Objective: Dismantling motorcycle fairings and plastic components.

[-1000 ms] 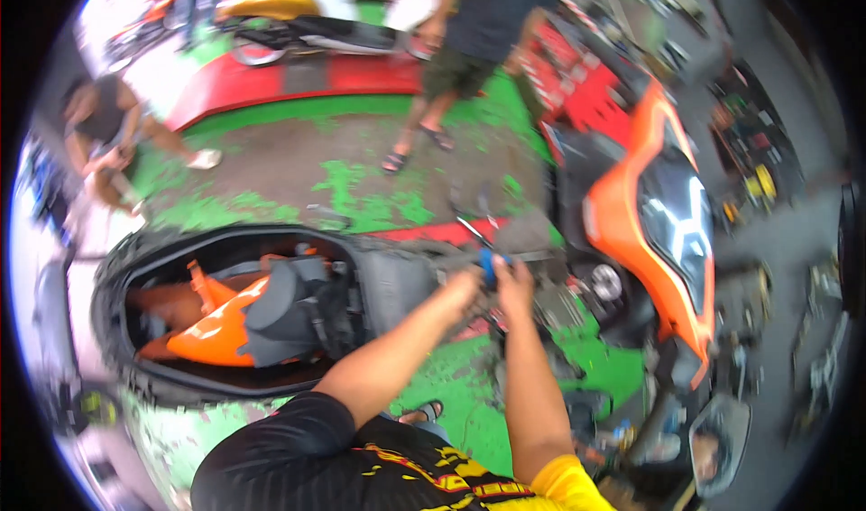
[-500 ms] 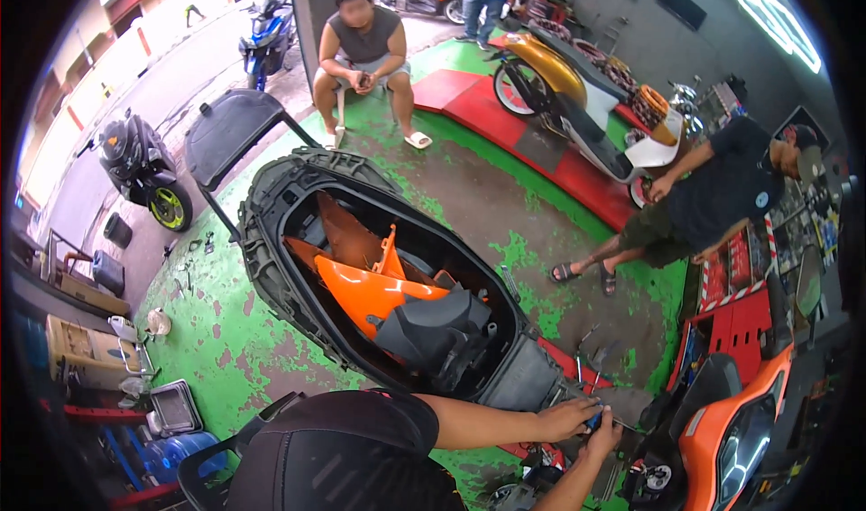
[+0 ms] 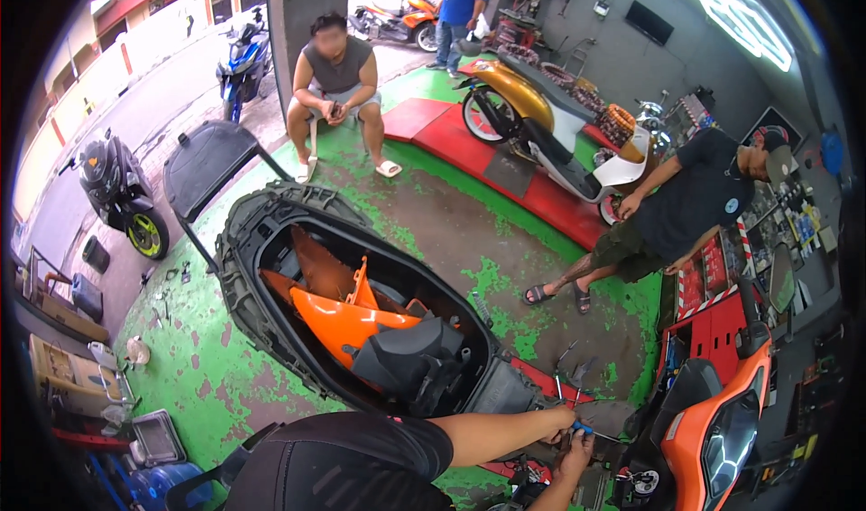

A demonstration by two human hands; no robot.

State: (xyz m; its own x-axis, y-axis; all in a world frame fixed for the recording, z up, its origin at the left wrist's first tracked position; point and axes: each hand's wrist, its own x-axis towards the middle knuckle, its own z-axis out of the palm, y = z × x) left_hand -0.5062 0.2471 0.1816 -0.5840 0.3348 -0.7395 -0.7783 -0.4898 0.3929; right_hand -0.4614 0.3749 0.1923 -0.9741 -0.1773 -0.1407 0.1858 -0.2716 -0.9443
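Both my hands meet at the front end of a stripped scooter body, just past its dark grey centre panel point(image 3: 502, 388). A blue-handled screwdriver point(image 3: 583, 428) lies between them, its thin shaft pointing right. From below, my right hand point(image 3: 574, 458) closes around the handle area. My left hand point(image 3: 557, 423) is closed beside the handle's left end, its fingers curled downward; what they grip is hidden. Behind my left arm, the black storage tub point(image 3: 476, 338) of the scooter holds orange fairing panels point(image 3: 343, 326) and a dark grey plastic cover point(image 3: 410, 353).
An orange scooter point(image 3: 717, 430) stands close on my right. Loose tools point(image 3: 561, 386) lie on the floor beyond my hands. One person point(image 3: 695, 195) stands at right by a gold and white scooter point(image 3: 532, 96); another point(image 3: 338, 87) sits ahead. The raised black seat point(image 3: 212, 164) sticks up at left.
The view has shifted, so the scene sits further left and lower. My left fingers have curled down beside the screwdriver, and more of its blue handle shows.
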